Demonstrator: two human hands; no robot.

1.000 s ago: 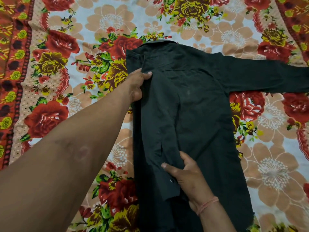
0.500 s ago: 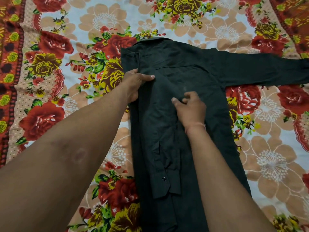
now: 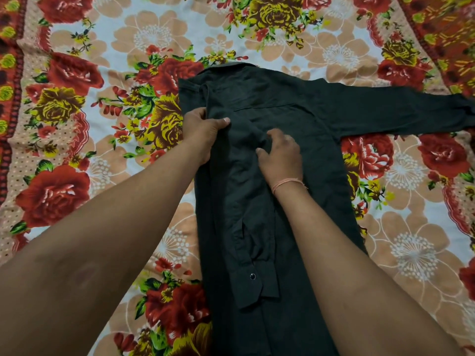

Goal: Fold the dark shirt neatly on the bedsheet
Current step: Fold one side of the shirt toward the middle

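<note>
Now the left hand (image 3: pixel 203 132) pinches the dark shirt (image 3: pixel 295 111) at its shoulder fold, steadying it; the right hand (image 3: pixel 281 152), its curled fingers (image 3: pixel 273 136) gripping cloth, straightens the folded sleeve (image 3: pixel 246 227).

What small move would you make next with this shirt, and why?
Probably smooth the folded sleeve flat with the right hand: cloth is bunched at its fingers, while the left hand grips the shirt at its folded shoulder. The other sleeve lies spread on the bedsheet, a later step.
</note>
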